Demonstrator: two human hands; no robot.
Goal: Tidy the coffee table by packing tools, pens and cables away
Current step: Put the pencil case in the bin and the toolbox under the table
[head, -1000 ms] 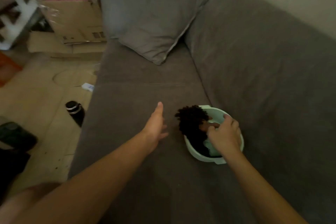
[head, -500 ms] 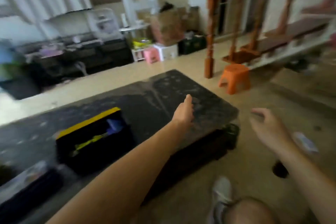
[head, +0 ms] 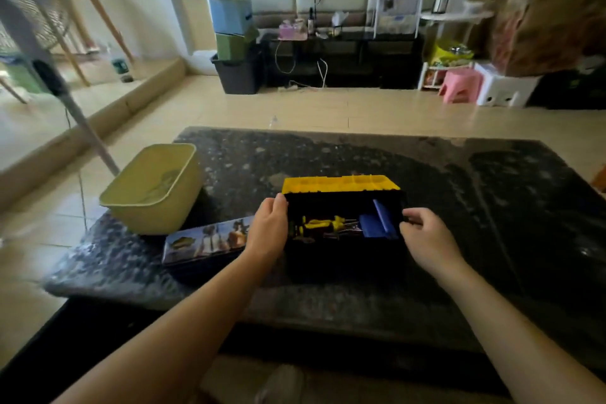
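On the bench (head: 459, 190): a dark, speckled stone-like slab with a dull sheen carries every item named here.
Toolbox (head: 341, 259): a black plastic oblong, near the middle of the bench and towards the front edge; its ribbed yellow lid (head: 341, 181) stands open at the back.
Inside: yellow-handled tools (head: 323, 223) lie jumbled beside a blue, flat-sided piece (head: 377, 223).
Left hand (head: 267, 229): its grip is curved round the toolbox's left end, fingertips at the rim.
Right hand (head: 426, 236): its grip is curled onto the right rim.
Tub (head: 154, 193): pale yellow, smooth plastic with rounded corners, at the bench's left.
Flat box (head: 206, 239): glossy printed lid, between tub and toolbox, just beside the left hand.
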